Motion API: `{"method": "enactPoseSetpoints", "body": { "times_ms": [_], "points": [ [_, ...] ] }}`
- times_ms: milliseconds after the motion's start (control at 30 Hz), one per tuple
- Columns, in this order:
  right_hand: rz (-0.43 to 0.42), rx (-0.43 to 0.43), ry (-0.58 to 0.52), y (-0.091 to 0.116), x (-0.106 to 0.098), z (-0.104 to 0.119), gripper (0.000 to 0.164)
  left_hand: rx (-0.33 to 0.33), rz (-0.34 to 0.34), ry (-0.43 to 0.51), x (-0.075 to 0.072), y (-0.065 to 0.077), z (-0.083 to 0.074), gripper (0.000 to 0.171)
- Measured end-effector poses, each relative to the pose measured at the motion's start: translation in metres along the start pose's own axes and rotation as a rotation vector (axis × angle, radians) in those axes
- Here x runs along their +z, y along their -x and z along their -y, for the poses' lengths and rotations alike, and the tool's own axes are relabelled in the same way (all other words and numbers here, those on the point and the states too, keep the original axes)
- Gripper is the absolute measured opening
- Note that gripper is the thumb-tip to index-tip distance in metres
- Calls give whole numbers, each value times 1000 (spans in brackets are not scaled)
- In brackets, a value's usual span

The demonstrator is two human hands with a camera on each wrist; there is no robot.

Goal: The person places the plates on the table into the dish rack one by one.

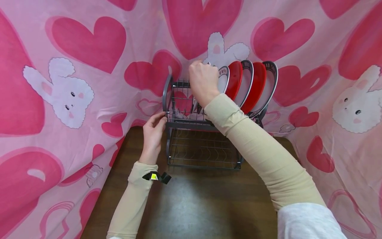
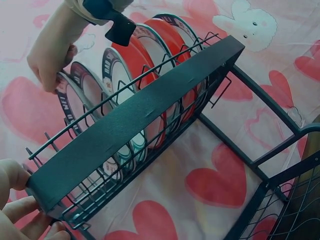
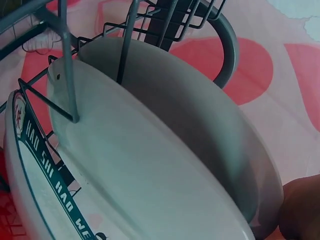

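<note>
A dark two-tier dish rack stands on the table, with plates upright in its upper tier. My left hand grips the front left corner of that tier, thumb and fingers around the bar's end. Over the rack, my right hand pinches the rim of the leftmost white plate, which stands tilted between the wires. Another white plate is just beside it. Farther right are red plates alternating with white plates with dark lettered rims. In the head view, my right hand mostly hides the held plate.
Below the plates is the rack's wire lower tier. The brown wooden table extends toward me. A pink cloth with hearts and rabbits hangs behind and on both sides. A black strap is on my left wrist.
</note>
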State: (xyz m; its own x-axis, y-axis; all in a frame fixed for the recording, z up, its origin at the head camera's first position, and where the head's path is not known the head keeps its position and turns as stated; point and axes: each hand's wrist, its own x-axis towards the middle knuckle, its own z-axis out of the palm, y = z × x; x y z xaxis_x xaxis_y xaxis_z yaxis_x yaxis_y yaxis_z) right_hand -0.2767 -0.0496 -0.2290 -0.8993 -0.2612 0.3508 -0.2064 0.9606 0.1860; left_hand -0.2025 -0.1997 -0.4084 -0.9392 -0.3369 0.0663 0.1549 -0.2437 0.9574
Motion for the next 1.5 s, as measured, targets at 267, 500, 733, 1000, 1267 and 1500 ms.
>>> {"method": "enactPoseSetpoints", "body": {
  "times_ms": [267, 500, 733, 1000, 1267, 1500],
  "points": [
    [-6, -10, 19, 3, -2, 0, 35, 17, -24, 1, 3, -1, 1, 29],
    [-63, -39, 53, 6, -4, -2, 31, 21, -16, -1, 2, -1, 2, 29],
    [-57, -43, 61, 5, -4, -2, 35, 23, -7, -2, 1, -1, 2, 29],
    [-112, -39, 45, 5, -3, -3, 35, 20, -12, -6, 0, -1, 2, 29],
    [-101, -28, -9, 10, -6, -7, 33, 12, 0, -15, -1, -2, 3, 30],
    [-315, -57, -168, 23, -4, -14, 32, 12, -2, -13, -2, -3, 4, 30]
  ]
}}
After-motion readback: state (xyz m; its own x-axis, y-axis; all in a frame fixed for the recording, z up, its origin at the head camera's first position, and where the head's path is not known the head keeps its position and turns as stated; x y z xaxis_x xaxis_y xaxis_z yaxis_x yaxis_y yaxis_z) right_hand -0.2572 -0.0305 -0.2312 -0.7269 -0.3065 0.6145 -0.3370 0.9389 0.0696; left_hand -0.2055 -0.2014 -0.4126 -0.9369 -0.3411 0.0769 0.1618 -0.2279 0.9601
